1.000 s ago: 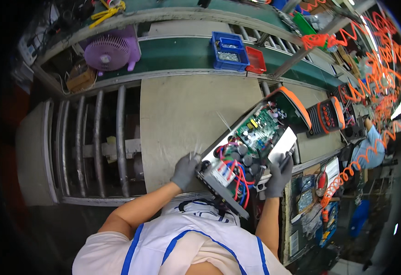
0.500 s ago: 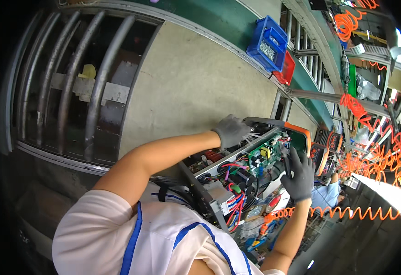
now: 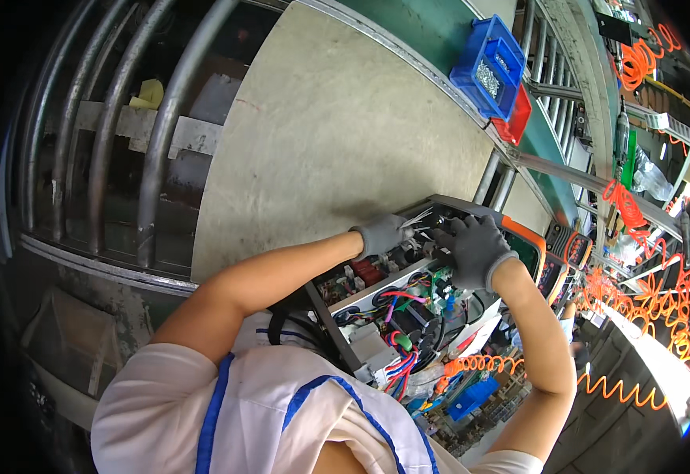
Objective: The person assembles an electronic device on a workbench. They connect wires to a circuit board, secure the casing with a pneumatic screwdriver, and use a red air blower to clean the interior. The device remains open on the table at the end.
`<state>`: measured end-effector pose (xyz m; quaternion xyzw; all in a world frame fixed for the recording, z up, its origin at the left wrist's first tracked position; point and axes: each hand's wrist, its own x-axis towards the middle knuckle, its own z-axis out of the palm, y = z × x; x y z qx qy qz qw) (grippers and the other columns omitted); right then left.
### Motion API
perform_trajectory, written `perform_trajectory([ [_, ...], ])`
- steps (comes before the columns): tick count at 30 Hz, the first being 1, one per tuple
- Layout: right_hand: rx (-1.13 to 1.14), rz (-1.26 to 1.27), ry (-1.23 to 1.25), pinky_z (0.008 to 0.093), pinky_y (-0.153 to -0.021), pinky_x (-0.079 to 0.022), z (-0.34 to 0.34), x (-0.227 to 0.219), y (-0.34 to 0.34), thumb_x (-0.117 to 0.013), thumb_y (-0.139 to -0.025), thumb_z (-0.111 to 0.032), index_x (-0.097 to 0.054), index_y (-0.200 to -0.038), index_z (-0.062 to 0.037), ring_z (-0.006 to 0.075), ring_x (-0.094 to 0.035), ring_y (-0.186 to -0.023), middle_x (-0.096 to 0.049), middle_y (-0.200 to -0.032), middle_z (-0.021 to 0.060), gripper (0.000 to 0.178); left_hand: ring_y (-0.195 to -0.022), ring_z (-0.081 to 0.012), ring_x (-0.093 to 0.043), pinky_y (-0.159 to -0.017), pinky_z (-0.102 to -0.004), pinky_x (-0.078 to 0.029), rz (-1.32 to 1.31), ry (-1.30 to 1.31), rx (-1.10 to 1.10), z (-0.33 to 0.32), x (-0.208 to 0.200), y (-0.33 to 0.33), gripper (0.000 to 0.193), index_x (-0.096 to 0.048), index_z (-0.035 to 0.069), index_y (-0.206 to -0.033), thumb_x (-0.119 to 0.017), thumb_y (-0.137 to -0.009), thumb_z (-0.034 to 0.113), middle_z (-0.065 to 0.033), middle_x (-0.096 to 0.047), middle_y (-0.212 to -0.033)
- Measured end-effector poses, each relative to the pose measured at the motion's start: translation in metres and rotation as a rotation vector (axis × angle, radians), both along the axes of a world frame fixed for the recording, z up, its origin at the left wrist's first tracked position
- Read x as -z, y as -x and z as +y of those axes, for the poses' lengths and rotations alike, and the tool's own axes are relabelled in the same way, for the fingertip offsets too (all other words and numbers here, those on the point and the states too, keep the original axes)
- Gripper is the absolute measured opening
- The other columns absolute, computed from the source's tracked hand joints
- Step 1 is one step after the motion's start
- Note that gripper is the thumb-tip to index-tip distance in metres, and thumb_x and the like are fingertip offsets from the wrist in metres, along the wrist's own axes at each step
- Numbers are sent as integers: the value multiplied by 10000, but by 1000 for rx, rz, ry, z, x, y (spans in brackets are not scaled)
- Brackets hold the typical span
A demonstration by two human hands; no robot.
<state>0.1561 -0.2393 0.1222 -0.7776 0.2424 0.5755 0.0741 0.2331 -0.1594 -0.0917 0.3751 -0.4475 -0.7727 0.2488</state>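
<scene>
Wires (image 3: 403, 366) look in but the machine's (image 3: 384, 289) still open, left hand (image 3: 380, 237) by white ties (image 3: 417, 219), right hand (image 3: 478, 253) just right, can't tell if either's gripping anything.

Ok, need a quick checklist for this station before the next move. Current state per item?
1. Gloves on: ok. Left hand and right hand both wear grey ones.
2. Chassis open for access: ok. Its inside is exposed, both hands at its far end.
3. Grip on the thin white strips: cannot tell. They show at the left hand's fingertips.
4. What the right hand holds: cannot tell. Its fingers block the view.
5. Red and blue wires tucked in: not ok. They loop loose at the near end.
6. Orange coiled hose off the right forearm: cannot tell. It passes behind it in this view.
</scene>
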Motion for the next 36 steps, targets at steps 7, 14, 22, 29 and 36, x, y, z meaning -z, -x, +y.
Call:
perform_trajectory([
  [7,69,109,-155,406,-783,-499,-10,11,-5,-621,-675,-213,-544,-1228,-154,309,-593,-975,-575,-1099,140,562,-631,-119,-446,-594,-305,-398,23,35,24,-5,1,-4,187,-601,51,-945,-483,-923,194,-26,-529,-677],
  [14,126,-36,-25,400,-833,-470,-11,1,14,-645,-631,-219,-559,-1221,-185,292,-558,-1032,-570,-1108,112,597,-744,-146,-530,-723,-298,-442,58,49,14,2,23,8,231,-606,59,-1042,-487,-929,221,-78,-609,-796],
  [22,1,-78,-65,409,-861,-428,-24,4,-1,-626,-623,-294,-534,-1254,-254,276,-538,-1047,-570,-1093,90,639,-857,-260,-601,-794,-363,-446,-96,174,84,-14,6,-21,273,-611,65,-1005,-499,-916,297,-151,-645,-907],
  [29,50,-59,-68,428,-785,-467,-14,21,14,-613,-670,-283,-580,-1166,-217,297,-608,-881,-593,-1018,112,501,-853,-246,-604,-794,-358,-448,-134,192,119,-17,-4,-22,274,-615,70,-1041,-516,-913,291,-149,-648,-912],
  [36,161,-547,229,462,-674,-488,-11,-16,8,-600,-675,-106,-612,-1055,-136,343,-608,-805,-615,-916,132,382,-585,-116,-482,-549,-291,-421,301,-256,-156,-5,24,-40,286,-527,77,-839,-451,-953,328,9,-466,-628],
])
